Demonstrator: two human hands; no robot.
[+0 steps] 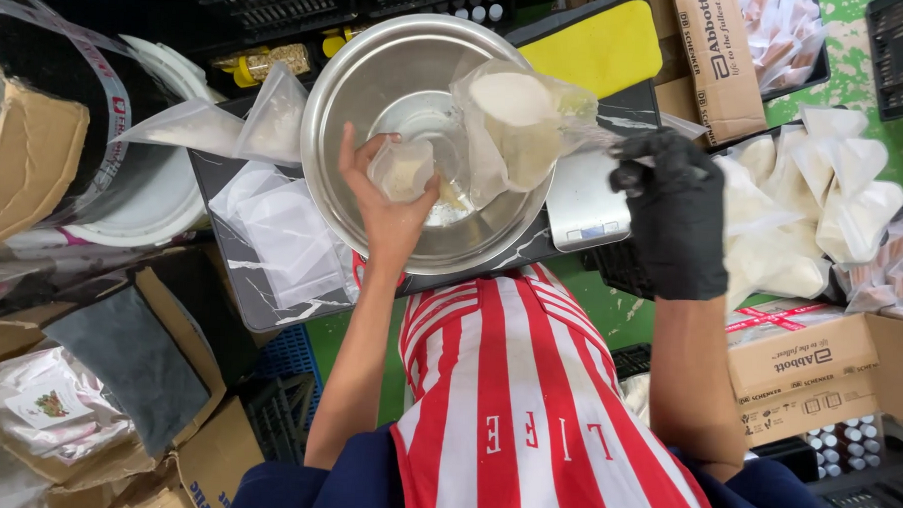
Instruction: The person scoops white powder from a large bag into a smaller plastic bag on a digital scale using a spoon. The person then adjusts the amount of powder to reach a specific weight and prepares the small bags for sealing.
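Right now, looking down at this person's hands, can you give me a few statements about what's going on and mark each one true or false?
1. The left hand holds a small clear plastic cup over the metal bowl. True.
2. The right hand is bare. False: it wears a black glove.
3. The right hand grips a clear plastic bag of pale powder above the bowl. True.
4. The bowl is filled to the brim. False: most of its shiny bottom shows.
5. Filled white bags are piled to the person's right. True.
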